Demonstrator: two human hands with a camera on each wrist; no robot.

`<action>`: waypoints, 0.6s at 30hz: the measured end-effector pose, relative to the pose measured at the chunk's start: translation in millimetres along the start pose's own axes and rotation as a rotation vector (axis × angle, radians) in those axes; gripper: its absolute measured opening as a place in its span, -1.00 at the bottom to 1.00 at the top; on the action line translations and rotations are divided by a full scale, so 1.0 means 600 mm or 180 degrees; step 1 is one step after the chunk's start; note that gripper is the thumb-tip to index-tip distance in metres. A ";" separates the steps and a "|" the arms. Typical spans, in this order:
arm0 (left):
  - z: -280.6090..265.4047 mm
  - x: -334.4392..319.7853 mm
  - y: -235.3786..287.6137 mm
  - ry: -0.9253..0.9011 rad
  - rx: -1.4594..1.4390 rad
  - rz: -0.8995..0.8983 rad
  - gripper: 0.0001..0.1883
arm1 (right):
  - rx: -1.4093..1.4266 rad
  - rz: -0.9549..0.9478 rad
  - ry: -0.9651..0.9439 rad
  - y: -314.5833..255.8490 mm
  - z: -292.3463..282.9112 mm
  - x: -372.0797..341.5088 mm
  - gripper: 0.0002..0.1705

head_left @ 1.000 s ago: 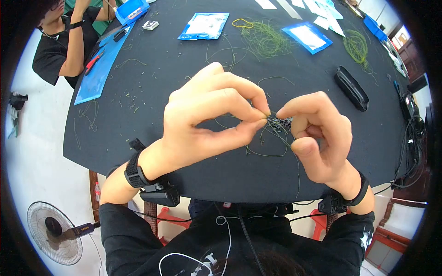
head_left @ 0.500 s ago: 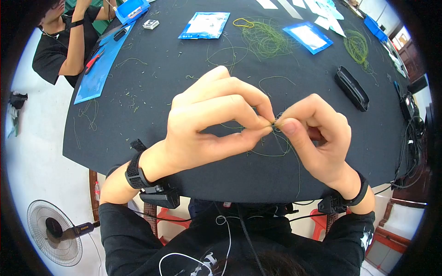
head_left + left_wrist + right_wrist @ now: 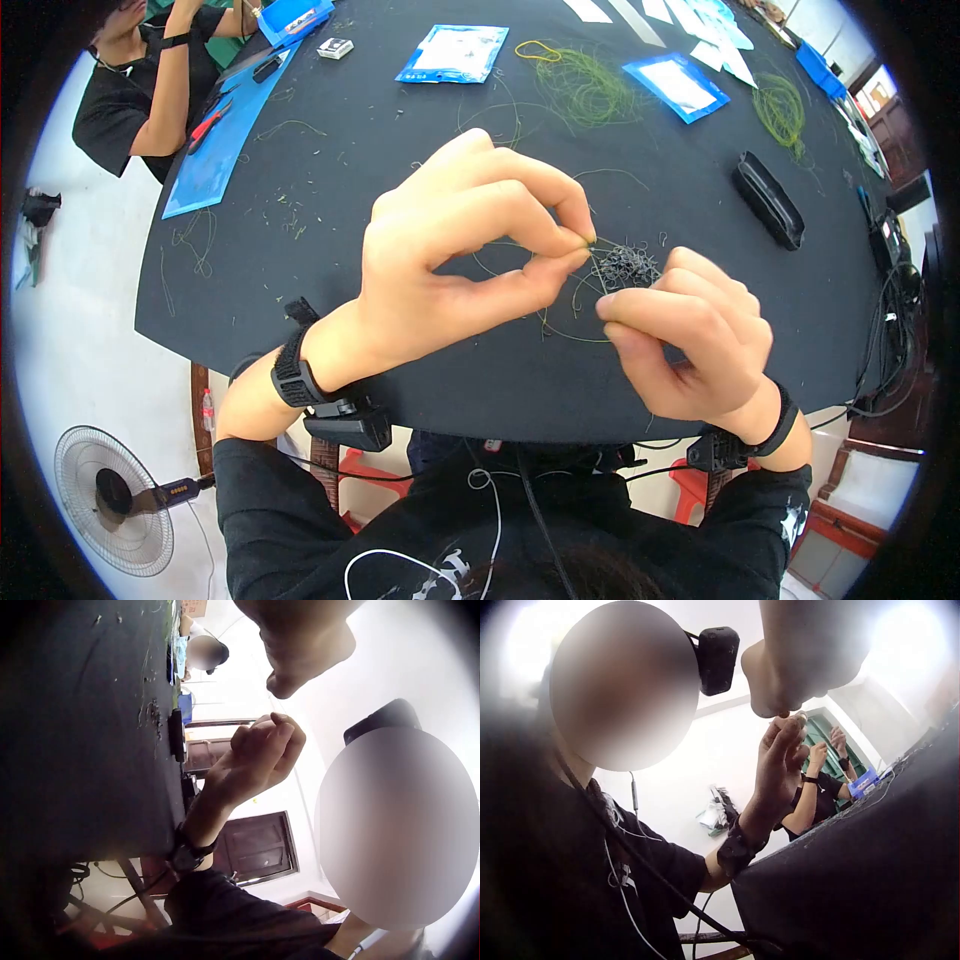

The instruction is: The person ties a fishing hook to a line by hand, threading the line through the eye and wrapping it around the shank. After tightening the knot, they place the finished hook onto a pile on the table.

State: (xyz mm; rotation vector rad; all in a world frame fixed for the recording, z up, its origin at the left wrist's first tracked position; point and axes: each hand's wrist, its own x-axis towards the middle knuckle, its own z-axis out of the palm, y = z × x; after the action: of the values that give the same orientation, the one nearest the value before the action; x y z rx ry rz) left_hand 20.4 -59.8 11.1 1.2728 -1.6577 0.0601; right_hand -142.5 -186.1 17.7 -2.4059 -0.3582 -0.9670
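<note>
Above the dark table, my left hand (image 3: 470, 230) pinches thin green fishing line between thumb and fingertips, with a tiny dark bit showing at the tips. My right hand (image 3: 695, 335) is lower and to the right, its thumb and forefinger pressed together on a strand that runs down from the left fingertips. A loop of the green line (image 3: 572, 337) hangs below the hands. Just behind the right hand lies a pile of small dark fish hooks (image 3: 628, 268), partly covered by it. In the left wrist view the right hand (image 3: 259, 757) shows curled fingers.
Beyond the hands lie a coil of green line (image 3: 590, 88), two blue-and-white packets (image 3: 455, 52) and another coil (image 3: 780, 112). A black open case (image 3: 768, 200) sits at right. Across the table, a person (image 3: 150, 100) works beside a blue mat (image 3: 205, 180). Line scraps dot the cloth.
My right hand first hovered apart with parted fingers, then met the left fingertips. Now it has drawn down toward me, pinched, uncovering the hook pile. The left hand has barely shifted.
</note>
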 end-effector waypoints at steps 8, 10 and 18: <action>0.006 0.004 0.004 -0.0125 0.0070 0.0422 -0.79 | 0.0138 0.0750 0.0271 0.014 -0.010 0.002 -0.90; 0.007 0.004 0.006 -0.0148 0.0005 0.0449 -0.79 | 0.0352 0.1116 0.0176 0.017 -0.007 0.002 -0.90; 0.002 0.005 0.001 -0.0032 0.0121 0.0414 -0.79 | 0.1891 0.2230 -0.0233 0.011 0.012 -0.005 -0.92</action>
State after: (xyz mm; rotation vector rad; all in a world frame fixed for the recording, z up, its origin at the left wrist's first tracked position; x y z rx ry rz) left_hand 19.3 -61.9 13.1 1.1939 -1.7538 0.1651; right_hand -138.1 -187.6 8.8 -1.8022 0.1626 -0.3772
